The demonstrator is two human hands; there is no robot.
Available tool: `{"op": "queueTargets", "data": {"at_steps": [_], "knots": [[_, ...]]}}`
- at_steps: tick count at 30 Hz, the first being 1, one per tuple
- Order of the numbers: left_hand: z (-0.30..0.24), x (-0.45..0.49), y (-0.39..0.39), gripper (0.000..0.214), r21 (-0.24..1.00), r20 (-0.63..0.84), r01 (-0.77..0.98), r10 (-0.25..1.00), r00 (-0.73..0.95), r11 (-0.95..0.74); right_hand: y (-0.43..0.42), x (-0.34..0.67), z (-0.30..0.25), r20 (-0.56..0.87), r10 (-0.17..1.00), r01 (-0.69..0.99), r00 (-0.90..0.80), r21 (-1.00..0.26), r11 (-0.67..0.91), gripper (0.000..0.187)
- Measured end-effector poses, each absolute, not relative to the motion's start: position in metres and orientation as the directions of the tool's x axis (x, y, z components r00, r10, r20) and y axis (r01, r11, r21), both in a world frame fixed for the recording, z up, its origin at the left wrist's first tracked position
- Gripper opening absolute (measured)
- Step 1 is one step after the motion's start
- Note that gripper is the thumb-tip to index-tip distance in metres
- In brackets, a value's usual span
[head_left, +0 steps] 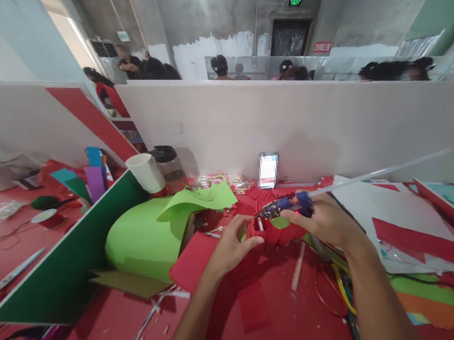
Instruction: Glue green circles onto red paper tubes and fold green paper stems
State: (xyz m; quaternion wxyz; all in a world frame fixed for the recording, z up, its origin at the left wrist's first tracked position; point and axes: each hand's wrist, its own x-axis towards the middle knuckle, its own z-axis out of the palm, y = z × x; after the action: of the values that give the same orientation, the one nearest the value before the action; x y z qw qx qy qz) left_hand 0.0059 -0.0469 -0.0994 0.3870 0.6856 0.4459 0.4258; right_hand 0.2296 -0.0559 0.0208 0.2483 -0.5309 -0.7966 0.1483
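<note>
My right hand [325, 220] is closed around a blue hot glue gun [289, 205] with a long clear glue stick [377, 174] running out of its back to the right. The nozzle points left at a folded red paper piece [275, 235] on the red table. My left hand [232, 244] pinches the left side of that red paper piece, fingers curled, just under the nozzle. A flat red paper sheet [191, 260] lies beside my left wrist.
Curved light green paper [145, 241] and a green board [59, 274] lie left. A white cup [146, 173] and a dark-lidded jar [168, 165] stand by the white partition [307, 123]. White sheets with red strips [412, 231] lie right. Scissors [13, 273] rest far left. People sit beyond the partition.
</note>
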Motion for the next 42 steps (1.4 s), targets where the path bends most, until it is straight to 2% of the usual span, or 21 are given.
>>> {"op": "queueTargets", "data": {"at_steps": [7,31,42], "knots": [[-0.1014,0.0056,-0.0463,0.044,0.913,0.252,0.268,0.942,0.222,-0.307,-0.0584,0.2306,0.0219,0.213,0.909,0.755,-0.358,-0.507,0.416,0.032],[-0.0979,0.0057,-0.0475,0.044,0.909,0.238,0.289,0.943,0.232,-0.300,-0.0581,0.2288,0.0250,0.199,0.927,0.771,-0.317,-0.515,0.374,0.038],[-0.0991,0.0058,-0.0471,0.043,0.917,0.233,0.275,0.946,0.225,-0.291,-0.0589,0.2278,0.0213,0.192,0.922,0.751,-0.335,-0.537,0.385,0.034]]}}
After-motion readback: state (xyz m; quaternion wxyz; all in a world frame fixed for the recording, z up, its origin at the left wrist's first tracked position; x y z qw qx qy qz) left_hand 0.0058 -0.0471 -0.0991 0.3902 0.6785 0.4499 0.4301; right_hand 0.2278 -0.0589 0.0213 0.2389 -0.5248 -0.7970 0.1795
